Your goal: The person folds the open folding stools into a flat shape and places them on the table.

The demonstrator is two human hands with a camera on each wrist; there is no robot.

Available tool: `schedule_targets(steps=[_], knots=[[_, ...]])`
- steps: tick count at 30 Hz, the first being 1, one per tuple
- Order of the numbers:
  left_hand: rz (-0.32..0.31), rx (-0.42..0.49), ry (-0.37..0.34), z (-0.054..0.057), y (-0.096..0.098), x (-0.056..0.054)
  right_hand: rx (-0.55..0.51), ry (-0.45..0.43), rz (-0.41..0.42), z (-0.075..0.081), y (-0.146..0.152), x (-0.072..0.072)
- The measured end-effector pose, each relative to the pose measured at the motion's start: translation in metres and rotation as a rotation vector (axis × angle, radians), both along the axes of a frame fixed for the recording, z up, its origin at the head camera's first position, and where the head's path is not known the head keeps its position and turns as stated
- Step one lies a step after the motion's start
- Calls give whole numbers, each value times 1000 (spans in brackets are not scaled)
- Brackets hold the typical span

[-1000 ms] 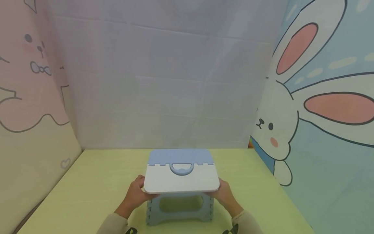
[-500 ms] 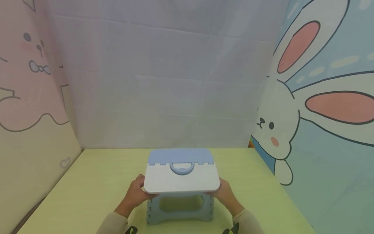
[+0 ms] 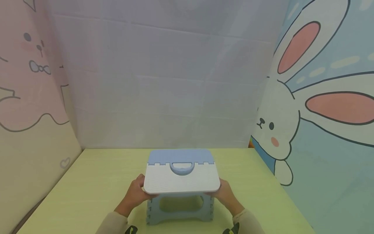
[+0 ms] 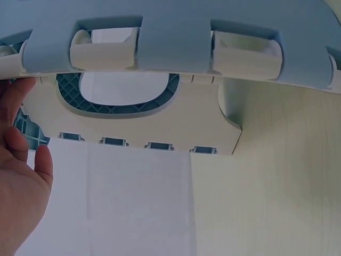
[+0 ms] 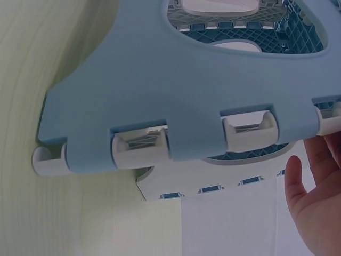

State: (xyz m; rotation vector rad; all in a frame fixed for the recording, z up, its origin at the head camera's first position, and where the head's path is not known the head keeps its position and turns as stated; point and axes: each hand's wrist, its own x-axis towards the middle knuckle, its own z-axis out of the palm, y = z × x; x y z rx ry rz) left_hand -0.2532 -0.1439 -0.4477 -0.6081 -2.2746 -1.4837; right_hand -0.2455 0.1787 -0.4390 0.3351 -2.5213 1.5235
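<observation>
A folding step stool [image 3: 181, 183], its top half blue and half white, stands unfolded on the table with a blue carry handle [image 3: 182, 170] in the middle of its top. My left hand [image 3: 135, 194] holds the top at its left edge, partly hidden beneath it. At the opposite edge, my right hand [image 3: 225, 195] grips the top in the same way. The left wrist view shows the left hand [image 4: 21, 192] with fingertips at the hinged leg panel. Several hinge knuckles line the blue leg panel [image 5: 144, 90] in the right wrist view, near the right hand [image 5: 322, 205].
A pale yellow-green table [image 3: 102, 172] lies under the stool. A plain light curtain [image 3: 175, 81] hangs behind it. Side panels carry cartoon drawings, including a white rabbit [image 3: 277, 123] at the right.
</observation>
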Motion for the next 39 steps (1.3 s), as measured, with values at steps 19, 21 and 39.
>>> schedule_targets(steps=[19, 21, 39], knots=[[-31, 27, -37, 5, 1, -1, -48, -16, 35, 3, 3, 0], [-36, 23, -33, 6, 1, -2, -55, -20, 47, 3, 4, -1], [-64, 20, -34, 7, -1, -3, -30, -39, -3, 5, -3, 3]])
